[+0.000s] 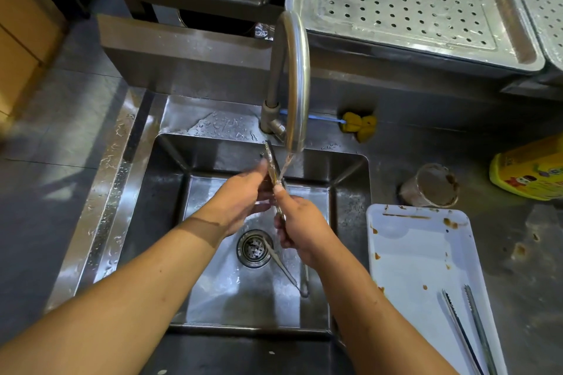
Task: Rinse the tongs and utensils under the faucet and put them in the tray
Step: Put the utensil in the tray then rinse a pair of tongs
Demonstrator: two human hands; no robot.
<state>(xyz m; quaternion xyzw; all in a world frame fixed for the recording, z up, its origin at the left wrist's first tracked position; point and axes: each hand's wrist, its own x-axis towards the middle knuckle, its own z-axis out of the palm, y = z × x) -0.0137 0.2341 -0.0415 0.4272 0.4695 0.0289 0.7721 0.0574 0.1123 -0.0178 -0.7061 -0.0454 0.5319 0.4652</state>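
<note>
I am watching both hands working over the sink. The right hand is wrapping its fingers round the lower end of a thin metal utensil, thumb lying up along it. The left hand is pinching the utensil higher up, thumb in front and fingers behind. The utensil is standing nearly upright with its top just under the faucet, and the water is hitting it there. Glare and the running water are blurring it, so I cannot tell what kind of utensil it is. Its middle and lower end are hiding inside the hands.

Below the right hand, tongs are lying on the sink floor, one tip by the drain. The right wrist is covering part of them.

On the table to the right, a white tray with brown smears is sitting beside the sink. A second pair is lying in its near corner, cut off by the lower edge of the view. Behind the tray a dirty cup is lying on its side. A yellow container is being cropped by the right edge, its label unreadable. A yellow brush is lying behind the faucet, which is covering part of the brush's blue handle.
</note>
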